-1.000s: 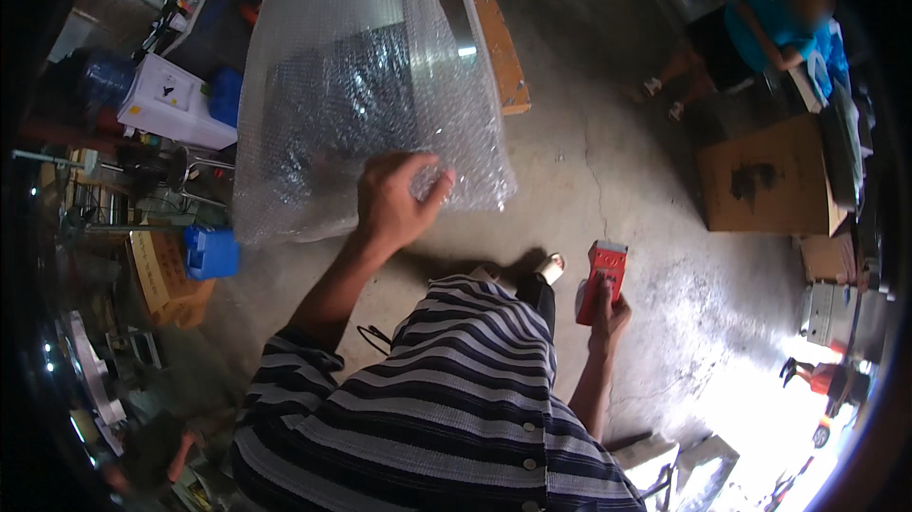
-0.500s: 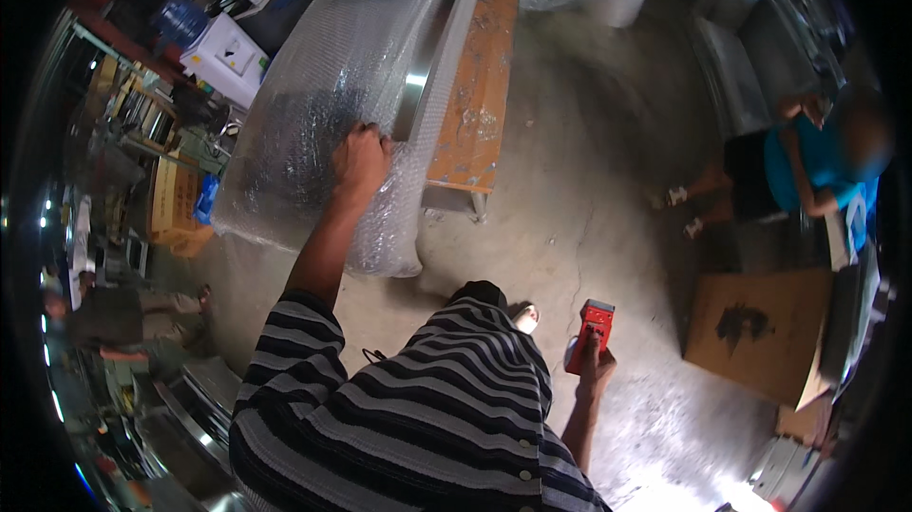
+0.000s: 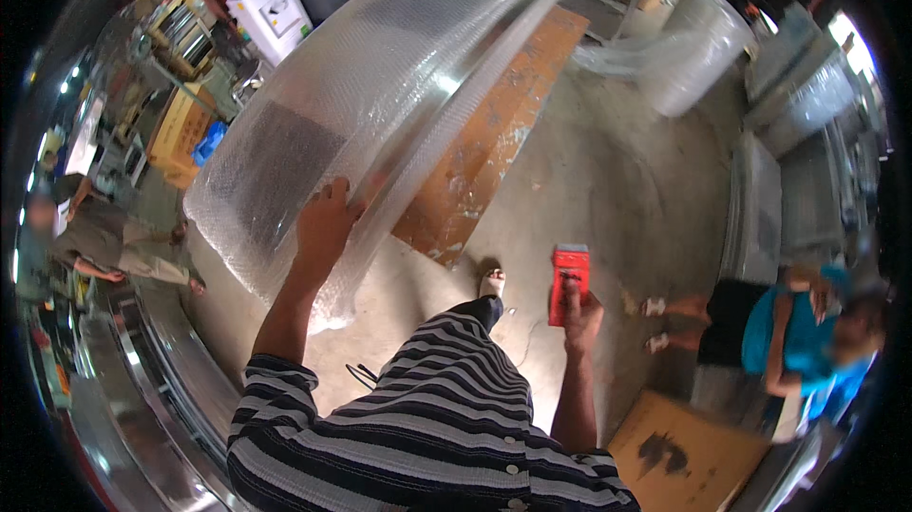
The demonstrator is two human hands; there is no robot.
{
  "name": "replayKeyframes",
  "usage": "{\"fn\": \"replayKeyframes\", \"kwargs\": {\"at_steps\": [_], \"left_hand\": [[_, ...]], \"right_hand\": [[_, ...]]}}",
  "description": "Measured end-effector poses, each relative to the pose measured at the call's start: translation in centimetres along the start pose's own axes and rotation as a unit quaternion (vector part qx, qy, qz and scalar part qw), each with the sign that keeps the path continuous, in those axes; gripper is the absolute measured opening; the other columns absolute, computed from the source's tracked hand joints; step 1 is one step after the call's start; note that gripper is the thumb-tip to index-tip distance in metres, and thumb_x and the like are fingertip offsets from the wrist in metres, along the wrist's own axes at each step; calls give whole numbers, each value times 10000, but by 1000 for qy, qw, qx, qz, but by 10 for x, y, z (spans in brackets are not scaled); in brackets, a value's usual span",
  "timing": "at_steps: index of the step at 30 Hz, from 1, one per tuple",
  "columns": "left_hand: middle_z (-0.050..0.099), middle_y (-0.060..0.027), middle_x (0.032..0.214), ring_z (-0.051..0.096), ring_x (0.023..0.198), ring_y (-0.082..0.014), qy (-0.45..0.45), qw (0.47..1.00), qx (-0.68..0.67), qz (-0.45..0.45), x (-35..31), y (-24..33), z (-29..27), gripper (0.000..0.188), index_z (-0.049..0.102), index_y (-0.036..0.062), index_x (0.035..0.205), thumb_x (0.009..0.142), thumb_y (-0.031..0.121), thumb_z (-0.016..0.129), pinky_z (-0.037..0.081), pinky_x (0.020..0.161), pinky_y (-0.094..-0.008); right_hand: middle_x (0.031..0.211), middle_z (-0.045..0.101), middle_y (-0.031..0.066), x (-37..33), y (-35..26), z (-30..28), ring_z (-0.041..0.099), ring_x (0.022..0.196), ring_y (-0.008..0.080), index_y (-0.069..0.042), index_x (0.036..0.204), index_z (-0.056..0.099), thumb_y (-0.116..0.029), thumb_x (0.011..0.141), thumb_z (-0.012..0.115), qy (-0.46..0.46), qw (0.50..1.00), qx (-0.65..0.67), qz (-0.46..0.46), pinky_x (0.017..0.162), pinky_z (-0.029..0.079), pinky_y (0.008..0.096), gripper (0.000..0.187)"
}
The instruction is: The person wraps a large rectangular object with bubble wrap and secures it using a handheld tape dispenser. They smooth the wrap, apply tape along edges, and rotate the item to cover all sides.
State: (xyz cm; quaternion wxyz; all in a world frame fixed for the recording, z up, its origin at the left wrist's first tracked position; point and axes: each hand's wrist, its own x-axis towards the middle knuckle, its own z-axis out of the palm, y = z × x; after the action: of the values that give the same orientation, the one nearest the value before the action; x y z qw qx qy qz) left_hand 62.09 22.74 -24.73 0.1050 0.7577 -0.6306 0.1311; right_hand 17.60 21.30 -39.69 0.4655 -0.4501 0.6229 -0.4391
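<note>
A large, long object lies across a wooden tabletop (image 3: 494,146), covered in clear bubble wrap (image 3: 380,66). Shiny metal shows through a gap between the wrap's folds. My left hand (image 3: 328,227) is closed on the bubble wrap near its close end, with the fingers curled at the loose edge. In my right hand (image 3: 581,317), held out over the floor, is a red hand-held tool (image 3: 570,284) with a pale grey edge at its top; its exact kind is not clear. The thumb lies along its face, and the fingers behind it are hidden.
A big bubble wrap roll (image 3: 698,47) stands beyond the table. On the right is a person in a blue top (image 3: 798,341), with a cardboard box (image 3: 689,455) nearby. Another person (image 3: 114,237) is at the left. A water dispenser (image 3: 269,18) stands at the back left.
My view has turned, so the table and wrap lie more slanted. My left hand has shifted toward the wrap's close end. The red tool has come up and forward in my right hand.
</note>
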Motion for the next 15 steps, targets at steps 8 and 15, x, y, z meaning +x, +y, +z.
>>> {"fn": "replayKeyframes", "kwargs": {"at_steps": [8,15], "left_hand": [[557,-58,751,590,682,-261,86,996,22,32,10,1,-3,87,658,94,919,904,144,729,467,601,-412],[567,-19,826,569,785,-230,168,938,157,-259,8,50,23,213,703,140,993,827,203,822,437,719,-409]], "right_hand": [[854,738,178,227,-201,160,696,776,208,58,1032,696,-383,951,724,-187,938,-170,-236,716,547,379,450],[1000,695,317,352,-355,384,691,921,493,20,1171,612,-424,977,654,-315,700,-267,-583,785,549,546,487]]}}
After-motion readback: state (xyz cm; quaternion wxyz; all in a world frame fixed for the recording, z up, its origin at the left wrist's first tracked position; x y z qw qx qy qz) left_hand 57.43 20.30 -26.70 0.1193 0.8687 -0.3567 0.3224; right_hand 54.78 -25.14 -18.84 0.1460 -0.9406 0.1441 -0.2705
